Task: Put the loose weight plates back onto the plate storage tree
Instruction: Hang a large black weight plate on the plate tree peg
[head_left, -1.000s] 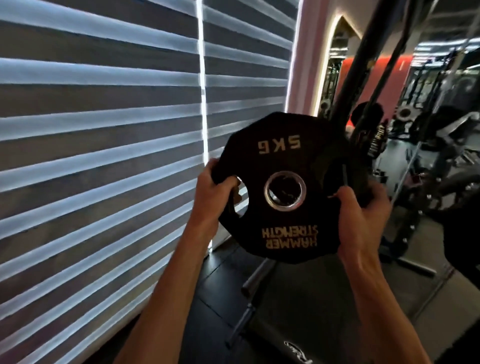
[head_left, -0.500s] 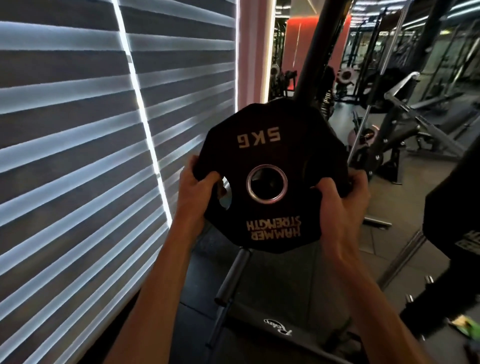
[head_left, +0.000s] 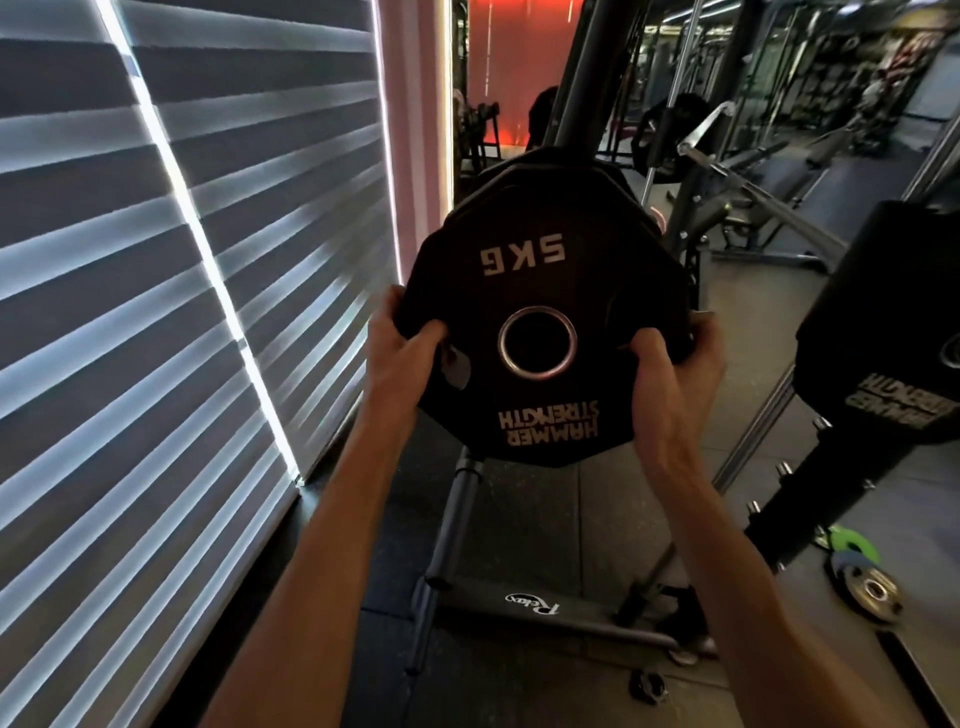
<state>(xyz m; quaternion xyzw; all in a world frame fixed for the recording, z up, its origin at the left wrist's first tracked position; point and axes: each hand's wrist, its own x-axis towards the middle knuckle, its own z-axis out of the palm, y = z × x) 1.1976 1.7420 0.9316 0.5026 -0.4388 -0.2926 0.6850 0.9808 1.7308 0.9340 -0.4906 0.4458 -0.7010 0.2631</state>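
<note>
I hold a black 5 kg weight plate upright in front of me, its lettering upside down and its steel-ringed hole facing me. My left hand grips its left edge and my right hand grips its right edge. Directly behind it stands the plate storage tree, its dark post rising above the plate and its base bar on the floor below. Another black plate sits just behind the one I hold. A larger black plate hangs at the right.
Striped window blinds fill the left side. Small loose plates, one green and one grey, lie on the floor at the right. A small collar lies near the base. Benches and racks stand at the back right.
The view has swung right and closer to the tree. The plate, still in both hands, now sits in front of the tree's post and stored plate.
</note>
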